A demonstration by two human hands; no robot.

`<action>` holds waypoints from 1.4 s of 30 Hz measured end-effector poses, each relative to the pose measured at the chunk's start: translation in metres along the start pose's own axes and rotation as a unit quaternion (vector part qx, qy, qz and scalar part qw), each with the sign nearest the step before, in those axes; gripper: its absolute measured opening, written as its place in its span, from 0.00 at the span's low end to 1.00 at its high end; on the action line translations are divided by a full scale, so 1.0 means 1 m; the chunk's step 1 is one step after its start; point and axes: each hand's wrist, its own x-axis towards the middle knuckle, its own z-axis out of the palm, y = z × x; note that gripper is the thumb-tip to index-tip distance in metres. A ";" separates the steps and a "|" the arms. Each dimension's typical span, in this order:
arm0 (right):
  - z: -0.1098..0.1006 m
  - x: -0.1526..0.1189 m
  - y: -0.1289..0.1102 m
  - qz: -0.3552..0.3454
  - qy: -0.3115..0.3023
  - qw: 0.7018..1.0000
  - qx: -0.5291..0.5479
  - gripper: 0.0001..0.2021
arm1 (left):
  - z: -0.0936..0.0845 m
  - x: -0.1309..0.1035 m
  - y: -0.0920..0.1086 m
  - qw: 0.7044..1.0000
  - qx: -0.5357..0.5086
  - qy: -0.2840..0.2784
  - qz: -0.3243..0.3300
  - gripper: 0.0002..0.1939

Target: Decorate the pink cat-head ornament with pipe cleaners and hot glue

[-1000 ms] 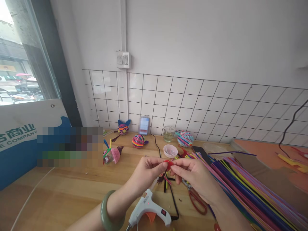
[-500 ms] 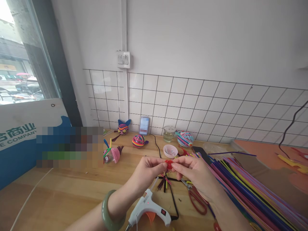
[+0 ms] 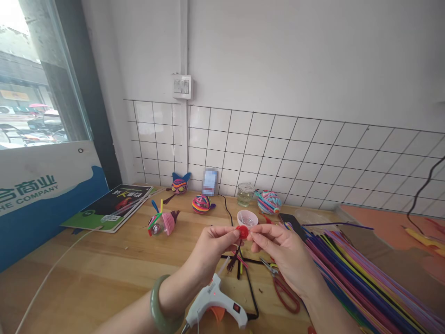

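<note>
Red pipe-cleaner coil [image 3: 243,231]: centre frame, above the bench [image 3: 86,273], pinched between left hand [image 3: 212,245] and right hand [image 3: 283,249]; partly wound, tail still dangling; glue gun [image 3: 215,304] lying unused below

Bench [image 3: 86,273]: pale wood, smooth, satin. Glue gun [image 3: 217,304], lower centre: glossy white plastic. Pipe cleaners [image 3: 365,273], lower right: fuzzy. Wall tiles [image 3: 278,153]: glazed, shiny. Bangle [image 3: 158,308]: polished.
</note>
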 end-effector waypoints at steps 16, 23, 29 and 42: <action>0.010 -0.001 0.000 -0.065 0.011 0.995 -0.077 0.09 | 0.004 -0.003 0.001 0.999 -0.031 -0.016 -0.002 0.11; 0.011 0.000 0.000 -0.006 -0.001 1.000 0.011 0.13 | 0.005 -0.006 0.003 1.000 -0.004 -0.008 0.009 0.12; 0.009 0.004 0.007 -0.003 -0.007 0.999 0.047 0.13 | 0.003 -0.003 0.000 0.998 -0.062 -0.005 -0.024 0.12; 0.014 0.003 0.012 -0.117 0.047 0.981 -0.148 0.10 | 0.001 0.000 -0.002 0.988 -0.131 0.012 -0.078 0.14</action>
